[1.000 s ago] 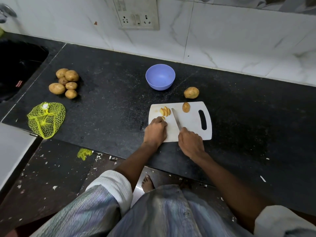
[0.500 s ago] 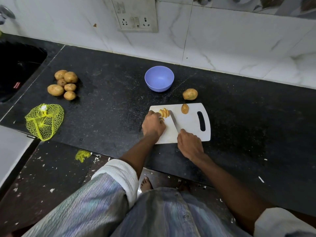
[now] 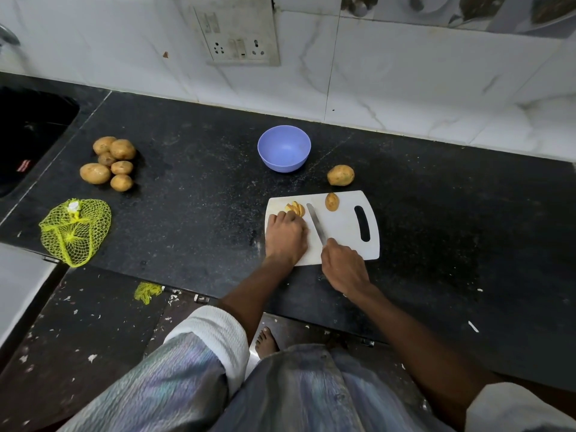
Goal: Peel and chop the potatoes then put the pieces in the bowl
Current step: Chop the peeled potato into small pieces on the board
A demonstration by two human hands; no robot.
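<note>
Just beyond your left hand (image 3: 286,235), a fan of potato slices (image 3: 295,209) lies on the cutting board (image 3: 343,226), your curled fingers seemingly holding the uncut remainder, though that piece is hidden beneath them. Your right hand (image 3: 344,266) grips the knife (image 3: 316,224), blade angled beside the slices. You appear to be mid-chop; the next cut needs fingertips tucked back. Past the knife tip sits a potato half (image 3: 332,202), a whole potato (image 3: 340,175) further off, and the bowl (image 3: 284,148) looks empty.
</note>
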